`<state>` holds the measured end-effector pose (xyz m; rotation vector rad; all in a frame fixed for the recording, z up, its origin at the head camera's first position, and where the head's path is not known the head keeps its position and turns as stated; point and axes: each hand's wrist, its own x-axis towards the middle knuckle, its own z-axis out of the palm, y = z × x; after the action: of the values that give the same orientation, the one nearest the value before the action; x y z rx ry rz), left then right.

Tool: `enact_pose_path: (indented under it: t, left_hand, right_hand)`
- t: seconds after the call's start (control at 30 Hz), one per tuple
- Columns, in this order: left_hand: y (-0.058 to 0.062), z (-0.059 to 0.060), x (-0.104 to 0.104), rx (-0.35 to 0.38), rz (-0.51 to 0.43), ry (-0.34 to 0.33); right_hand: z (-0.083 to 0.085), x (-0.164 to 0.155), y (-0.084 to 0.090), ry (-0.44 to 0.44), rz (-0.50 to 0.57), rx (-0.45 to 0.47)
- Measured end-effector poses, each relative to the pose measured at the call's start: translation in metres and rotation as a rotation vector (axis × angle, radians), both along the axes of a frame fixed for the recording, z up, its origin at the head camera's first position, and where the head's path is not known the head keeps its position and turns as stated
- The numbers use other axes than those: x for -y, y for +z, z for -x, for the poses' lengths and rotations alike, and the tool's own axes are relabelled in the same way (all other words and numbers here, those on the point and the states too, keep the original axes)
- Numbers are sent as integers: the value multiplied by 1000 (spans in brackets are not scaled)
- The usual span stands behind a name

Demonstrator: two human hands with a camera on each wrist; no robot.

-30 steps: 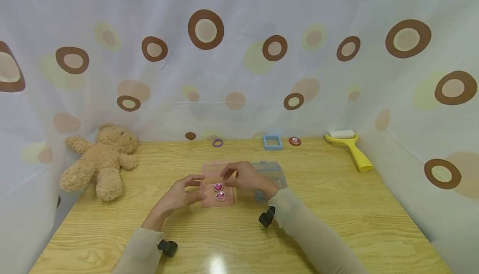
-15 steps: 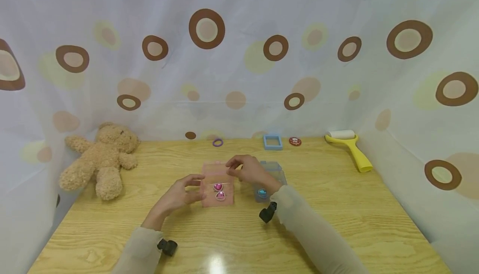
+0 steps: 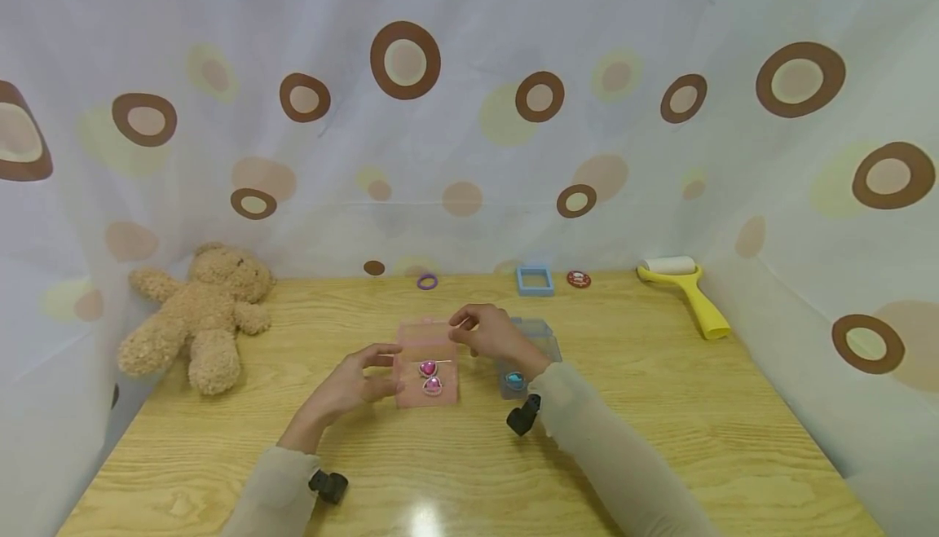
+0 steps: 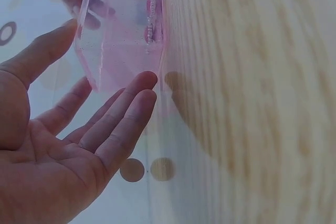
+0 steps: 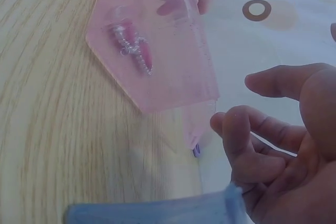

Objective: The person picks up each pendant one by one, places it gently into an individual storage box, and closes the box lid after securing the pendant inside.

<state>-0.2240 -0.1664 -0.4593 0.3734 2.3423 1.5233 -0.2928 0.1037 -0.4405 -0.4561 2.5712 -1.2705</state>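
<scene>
A clear pink plastic box (image 3: 407, 398) stands open in the middle of the table in the head view, its lid (image 3: 421, 332) tipped back. Two pink gem pieces (image 3: 430, 378) with silvery beaded rims lie inside. My left hand (image 3: 352, 380) is around the box's left side, fingers extended; in the left wrist view the thumb (image 4: 47, 48) meets its wall. My right hand (image 3: 490, 335) hovers by the right edge of the lid, its fingers (image 5: 236, 129) bent and nothing visible between them and the thumb. Under the right forearm, a clear blue box (image 3: 546, 344) contains a blue gem piece (image 3: 515, 380).
A teddy bear (image 3: 198, 313) lies at the far left. Along the back are a purple ring (image 3: 427, 281), a light-blue square frame (image 3: 535, 281) and a red round badge (image 3: 579, 279). A yellow-handled roller (image 3: 693, 292) lies at the back right.
My right hand has moved a little up and right, away from the pink box's middle, uncovering the blue gem piece. The left hand has stayed in place.
</scene>
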Motion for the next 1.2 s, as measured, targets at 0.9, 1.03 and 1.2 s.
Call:
enact_pose_path:
  t: [0.9,1.03,1.2]
  left_hand:
    - [-1,3,1,-35,53,7]
    - [1,2,0,-43,56,6]
    - [2,0,-1,-48,64,12]
  right_hand:
    - [2,-2,-3,17,23,0]
    - [2,-2,-3,5,46,9]
    - [0,-3,1,-15,81,23]
